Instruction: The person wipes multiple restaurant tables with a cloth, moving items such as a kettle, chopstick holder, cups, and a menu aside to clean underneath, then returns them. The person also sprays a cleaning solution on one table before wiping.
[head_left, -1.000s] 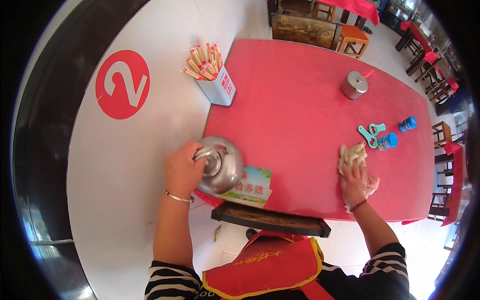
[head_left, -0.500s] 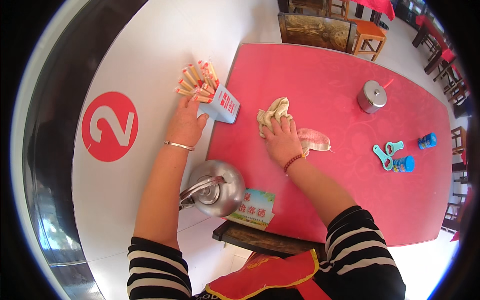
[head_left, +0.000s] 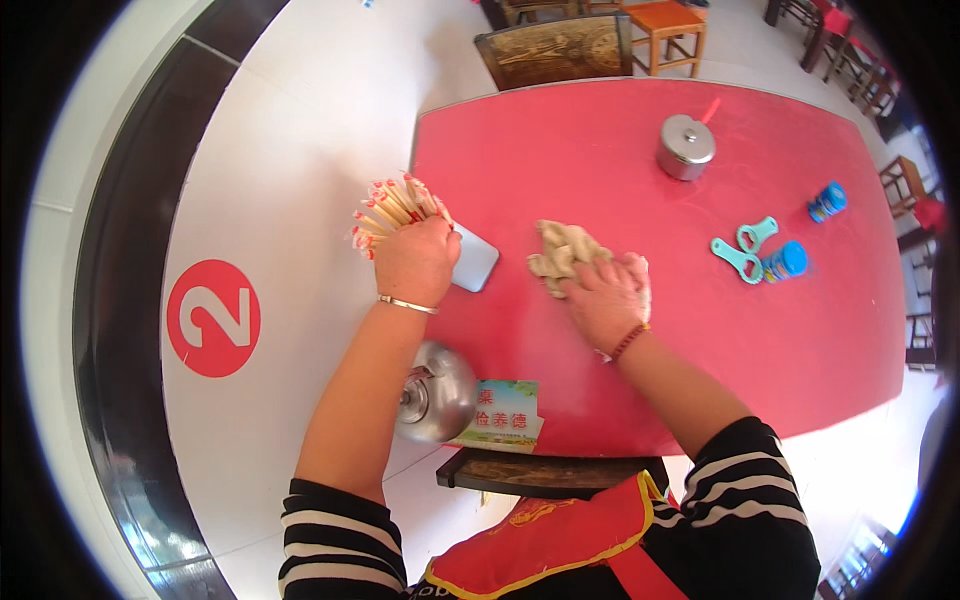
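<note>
My left hand (head_left: 413, 258) is closed round the light-blue holder (head_left: 472, 258) of wrapped chopsticks (head_left: 392, 208) at the table's left edge. My right hand (head_left: 606, 305), fingers bent over it, presses a crumpled beige cloth (head_left: 563, 250) with a pinkish part onto the red tabletop. Below my left hand the steel kettle (head_left: 436, 395) stands partly behind my forearm, on a printed card (head_left: 505, 410).
A lidded steel pot (head_left: 686, 150), two mint bottle openers (head_left: 738, 258) and two blue containers (head_left: 784, 262) lie or stand on the red table (head_left: 780, 370). Dark wooden chairs (head_left: 550, 50) flank it. A white wall (head_left: 250, 150) runs along the left; more furniture is at upper right.
My left hand has left the kettle's handle, moved up and taken hold of the chopstick holder. My right hand and the cloth have moved from the table's right side toward the middle.
</note>
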